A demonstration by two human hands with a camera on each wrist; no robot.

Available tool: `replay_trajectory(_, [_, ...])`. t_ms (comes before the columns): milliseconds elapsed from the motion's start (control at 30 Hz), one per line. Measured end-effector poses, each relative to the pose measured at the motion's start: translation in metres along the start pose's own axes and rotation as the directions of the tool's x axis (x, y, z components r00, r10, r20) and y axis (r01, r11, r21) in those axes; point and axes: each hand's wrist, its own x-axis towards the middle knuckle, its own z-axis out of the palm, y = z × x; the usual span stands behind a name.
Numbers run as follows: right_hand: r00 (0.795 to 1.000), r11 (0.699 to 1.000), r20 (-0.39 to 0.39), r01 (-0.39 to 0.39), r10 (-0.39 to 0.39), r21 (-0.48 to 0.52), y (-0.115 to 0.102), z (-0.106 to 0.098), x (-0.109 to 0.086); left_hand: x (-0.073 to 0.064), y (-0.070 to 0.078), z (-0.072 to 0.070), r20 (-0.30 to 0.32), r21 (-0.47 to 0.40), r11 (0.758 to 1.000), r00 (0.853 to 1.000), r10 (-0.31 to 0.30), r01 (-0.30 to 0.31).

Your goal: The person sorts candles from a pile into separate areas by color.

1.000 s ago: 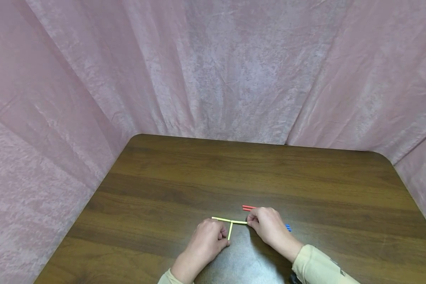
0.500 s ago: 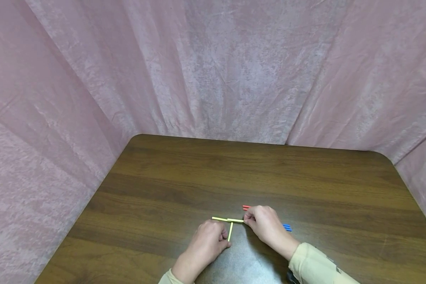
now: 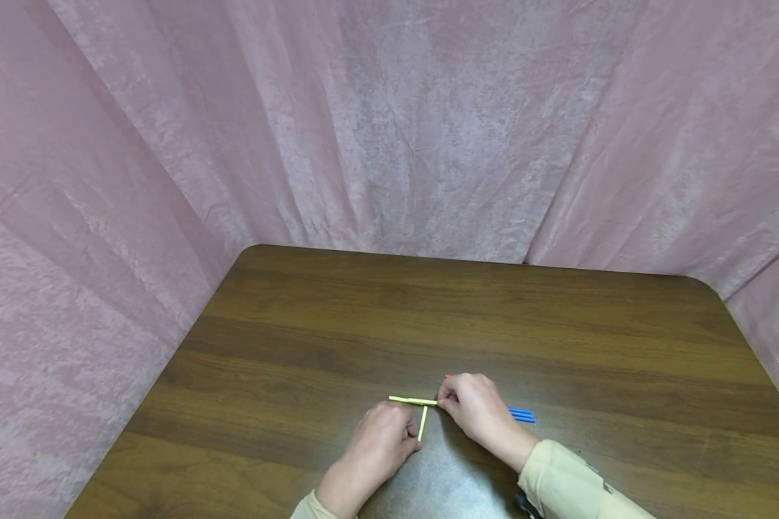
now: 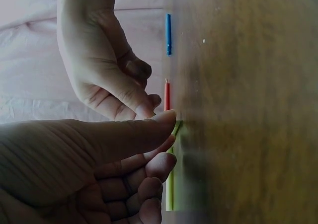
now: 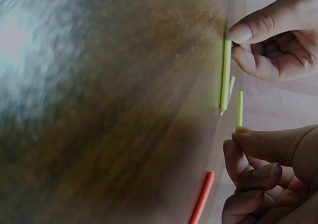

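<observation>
My left hand [image 3: 379, 440] rests low over the table, its thumb and forefinger at the near end of a yellow stick [image 3: 423, 424] that points away from me; the right wrist view shows the pinch on that stick [image 5: 225, 75]. With thumb and forefinger, my right hand [image 3: 477, 407] pinches the right end of a second yellow stick [image 3: 430, 401]. In the right wrist view this held stick [image 5: 239, 107] appears raised off the table. A third yellow stick [image 3: 396, 398] lies crosswise beyond the left hand, and the held stick overlaps it in the head view.
Red sticks [image 3: 447, 375] lie mostly hidden behind my right hand. Several blue sticks [image 3: 522, 415] lie side by side to its right. The brown wooden table [image 3: 285, 324] reaches back to a pink curtain [image 3: 428, 130].
My right hand has moved left with its yellow stick, which now overlaps the crosswise one. More of the blue sticks shows and less of the red ones. The left hand has hardly moved.
</observation>
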Motion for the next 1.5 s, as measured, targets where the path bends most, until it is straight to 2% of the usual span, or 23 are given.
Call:
replay_trajectory(367, [1.000, 1.000, 0.016, -0.004, 0.003, 0.009, -0.004, 0.005, 0.005, 0.002, 0.001, -0.001, 0.035, 0.025, 1.000, 0.999, 0.015, -0.016])
replay_trajectory(800, [1.000, 1.000, 0.019, 0.007, -0.007, 0.015, -0.012, 0.010, 0.010, 0.002, 0.001, 0.002, 0.031, 0.067, 0.997, 0.999, 0.034, -0.036])
replay_trajectory(1267, [0.999, 1.000, 0.035, 0.018, -0.019, 0.009, -0.016, 0.014, 0.012, 0.002, 0.002, 0.002, 0.044, 0.084, 0.996, 0.999, 0.027, -0.031])
replay_trajectory(1500, [0.999, 1.000, 0.019, 0.031, -0.031, 0.000, -0.017, 0.017, 0.012, 0.001, 0.003, 0.001, 0.049, 0.084, 0.996, 0.999, 0.018, -0.022])
